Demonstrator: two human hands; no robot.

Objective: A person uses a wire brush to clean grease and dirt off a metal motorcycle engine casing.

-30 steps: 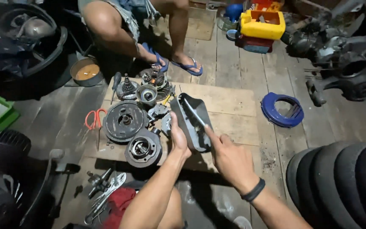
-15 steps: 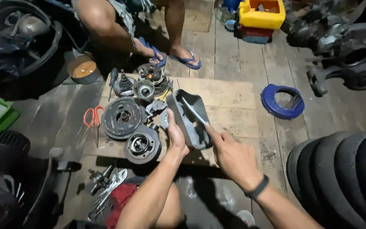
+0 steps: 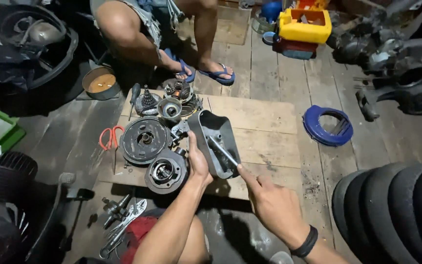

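Engine cover (image 3: 214, 142), dark and hollow, lies on the wooden board (image 3: 264, 129) with the left hand (image 3: 198, 164) closed around its near-left edge, so the right hand (image 3: 269, 200), pinching a thin metal rod (image 3: 223, 151), should probably work inside while that clamp steadies it.

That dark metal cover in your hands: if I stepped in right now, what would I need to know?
Left hand grips the dark cover by its left edge, tilted on the wooden board.
Right hand holds a thin metal tool, tip inside the cover.
Round engine parts lie left of it, already apart; red scissors beside them.
The work inside the cover looks unfinished.
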